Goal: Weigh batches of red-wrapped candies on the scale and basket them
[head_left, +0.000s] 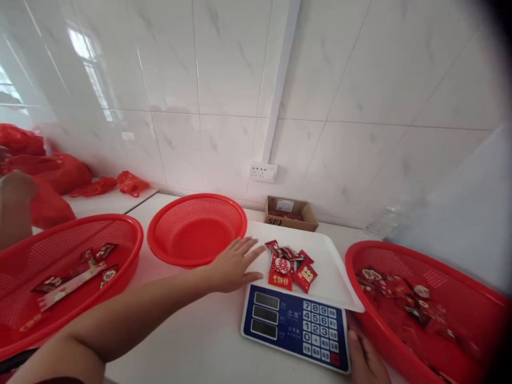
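My left hand (pixel 236 265) reaches over the left edge of the white weighing tray (pixel 330 266), fingers spread and holding nothing. Just right of its fingertips, a small pile of red-wrapped sweets (pixel 292 265) lies on the tray. Below the tray is the blue keypad panel of the digital scale (pixel 294 328); its displays are too dark to read. My right hand (pixel 366 358) rests beside the panel's right edge, cut off by the bottom of the view. Its visible fingers are stretched out, and I see nothing in them.
Red baskets stand left (pixel 136 234) and right (pixel 360 248), both holding wrapped sweets; a third red basket (pixel 196 240) sits behind my left forearm. Near the tiled wall is a cardboard box (pixel 294 218). Red plastic bags (pixel 60 170) and another person's blurred arm (pixel 15 208) are far left.
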`<state>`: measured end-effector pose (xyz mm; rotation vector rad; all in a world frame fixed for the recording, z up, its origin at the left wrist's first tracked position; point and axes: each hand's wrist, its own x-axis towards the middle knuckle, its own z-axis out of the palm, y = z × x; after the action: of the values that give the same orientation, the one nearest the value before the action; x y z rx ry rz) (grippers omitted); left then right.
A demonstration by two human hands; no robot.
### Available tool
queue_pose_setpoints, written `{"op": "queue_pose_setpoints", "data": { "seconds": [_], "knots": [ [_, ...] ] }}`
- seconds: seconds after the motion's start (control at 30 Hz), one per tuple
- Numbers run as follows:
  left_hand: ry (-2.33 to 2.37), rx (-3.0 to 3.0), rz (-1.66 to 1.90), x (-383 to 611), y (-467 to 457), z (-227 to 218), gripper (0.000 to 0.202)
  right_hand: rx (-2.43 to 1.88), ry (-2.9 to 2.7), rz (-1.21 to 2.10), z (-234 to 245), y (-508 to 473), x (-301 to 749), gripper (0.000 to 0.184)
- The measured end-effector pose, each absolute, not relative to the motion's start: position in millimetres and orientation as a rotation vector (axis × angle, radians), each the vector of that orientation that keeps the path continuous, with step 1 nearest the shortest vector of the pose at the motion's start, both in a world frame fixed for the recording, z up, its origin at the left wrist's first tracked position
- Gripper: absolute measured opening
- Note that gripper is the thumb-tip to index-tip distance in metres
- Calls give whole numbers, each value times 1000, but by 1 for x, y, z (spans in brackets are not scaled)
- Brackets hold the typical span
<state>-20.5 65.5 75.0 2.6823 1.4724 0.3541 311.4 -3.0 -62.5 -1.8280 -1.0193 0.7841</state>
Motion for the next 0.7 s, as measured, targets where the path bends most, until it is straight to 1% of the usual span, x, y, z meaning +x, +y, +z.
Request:
{"op": "queue_pose_setpoints", "data": {
  "seconds": [0.1, 0.23, 0.33, 0.47, 0.57, 0.63, 0.7],
  "knots": [
    [1226, 2707, 353, 22, 80, 73, 75, -1782, -1022, 802, -51, -6, 304, 71],
    [1109, 2710, 230, 63, 106, 70, 98, -1781, -969, 784, -49, -7, 301, 67],
    [1109, 2709, 155, 77, 119, 68, 101, -1765, -962, 805, -53, -6, 301, 66],
    [1207, 2741, 227, 84, 122, 67, 100, -1726, -974, 817, -51, -6, 300, 66],
    [1217, 2759, 298, 82, 119, 66, 93, -1744, -958, 825, -45, -6, 298, 67],
    [1178, 2752, 371, 79, 117, 66, 77, -1741, -964, 830, -41, -7, 296, 68],
    [1134, 2707, 498, 75, 115, 66, 55, -1726, -970, 838, -38, -8, 296, 68]
  ]
}}
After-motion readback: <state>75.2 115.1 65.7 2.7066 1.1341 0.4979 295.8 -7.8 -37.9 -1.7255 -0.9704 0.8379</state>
